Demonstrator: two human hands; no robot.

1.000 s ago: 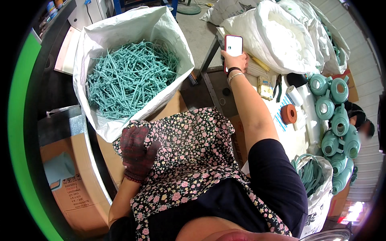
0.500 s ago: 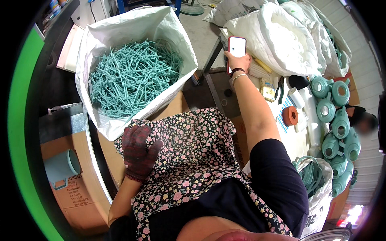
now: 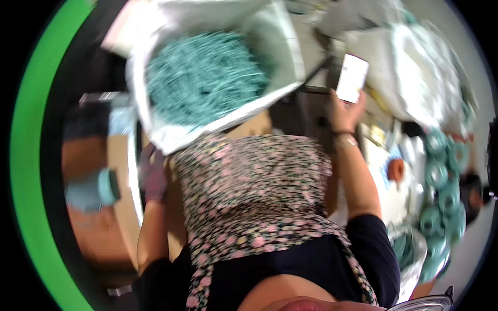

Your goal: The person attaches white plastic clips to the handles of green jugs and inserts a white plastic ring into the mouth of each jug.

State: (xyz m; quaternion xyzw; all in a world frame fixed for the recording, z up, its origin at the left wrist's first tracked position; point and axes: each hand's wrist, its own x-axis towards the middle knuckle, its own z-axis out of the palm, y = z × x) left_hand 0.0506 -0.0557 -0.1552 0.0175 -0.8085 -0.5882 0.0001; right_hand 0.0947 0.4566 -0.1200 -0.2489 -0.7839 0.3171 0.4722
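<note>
My bare right hand (image 3: 346,111), with bands at the wrist, is closed around a smartphone (image 3: 353,79) with a red edge and a lit white screen. It is held out ahead on the right. My left hand (image 3: 153,176), in a dark red and grey knit glove, is beside the near left corner of a large white woven sack (image 3: 181,139). Motion smears its fingers, so I cannot make out whether they touch the sack. Inside the sack lies a heap of thin blue-green plastic sticks (image 3: 207,78).
A blue-green mug (image 3: 91,191) lies on a cardboard box (image 3: 122,228) at the left. On the right are a roll of brown tape (image 3: 396,169), several stacked blue-green plastic vessels (image 3: 448,197) and white sacks (image 3: 425,72). A flowered apron (image 3: 254,176) covers my lap.
The view has swung, so the surroundings shift right in the picture and blur. My left hand has left the apron and moved left beside the sack's corner. The phone stays in my right hand, now tilted.
</note>
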